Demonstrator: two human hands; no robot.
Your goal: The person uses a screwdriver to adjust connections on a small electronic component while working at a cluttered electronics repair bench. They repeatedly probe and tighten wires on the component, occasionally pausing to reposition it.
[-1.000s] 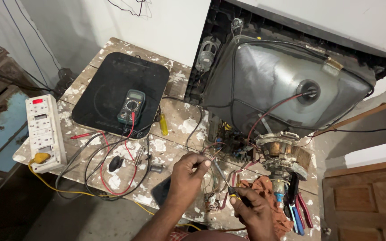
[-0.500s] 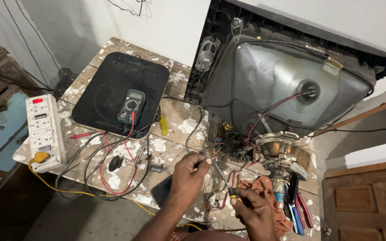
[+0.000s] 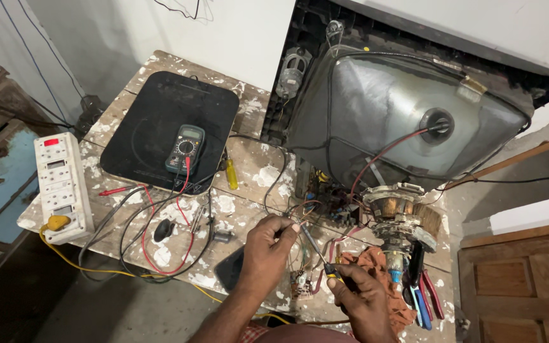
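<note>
While the left hand (image 3: 267,244) pinches a bundle of thin wires (image 3: 300,219) between thumb and fingertips, the right hand (image 3: 360,298) is closed around the handle of a thin-bladed tool, probably a screwdriver (image 3: 314,251), with the shaft angled up and left toward the pinched wires. Both hands work over the near edge of a paint-spattered wooden table (image 3: 258,171), just in front of the neck of an opened picture tube (image 3: 382,121) and its exposed circuit board (image 3: 325,203). Judgement on handling: the wires are light, soft and limp, so they need a pinch close to the working point to stay put; the joints at the board look fragile and a hard pull could tear them. The screwdriver is stiff and light, best held on its handle well back from the bare tip. The tube is heavy glass and should not be knocked; its neck is the weak point. An orange rag (image 3: 370,263) lies under the right hand, with pliers (image 3: 424,298) having red and blue grips just to its right. Farther left sit a multimeter (image 3: 184,149) on a black mat (image 3: 160,121), its red and black leads (image 3: 160,235) looping across the table, a yellow-handled screwdriver (image 3: 230,173), and a white power strip (image 3: 63,187) at the table's left edge.
</note>
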